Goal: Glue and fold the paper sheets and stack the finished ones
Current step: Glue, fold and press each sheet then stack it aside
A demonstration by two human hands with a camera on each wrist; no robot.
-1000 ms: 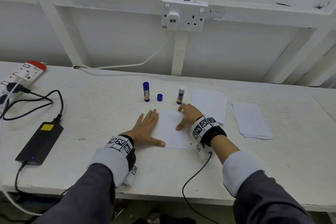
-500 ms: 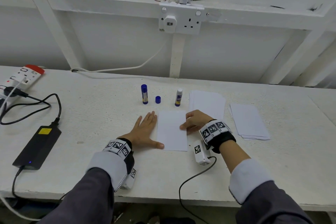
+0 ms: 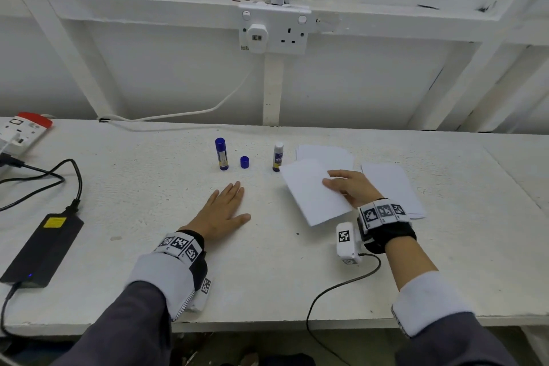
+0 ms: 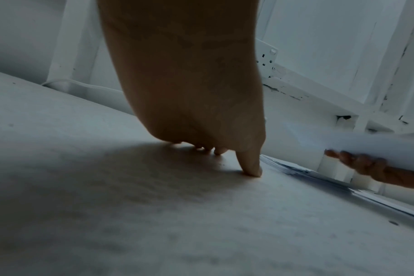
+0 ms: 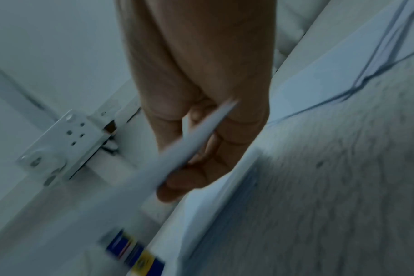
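The right hand [image 3: 350,189] had lifted the sheet [image 3: 313,193] off the worktop [image 3: 148,187] and carried it right, pinched between thumb and fingers above the near-right stacks. The left hand [image 3: 224,211] stayed flat, fingers spread, where the sheet had lain.

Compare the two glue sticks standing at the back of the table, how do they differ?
The left glue stick wears its blue cap; the right glue stick is uncapped, showing a white top. A loose blue cap stands between them. The left one stands clear of any paper; the right one sits just behind the folded sheet held by the right hand. Both stand upright and carry similar blue labels.
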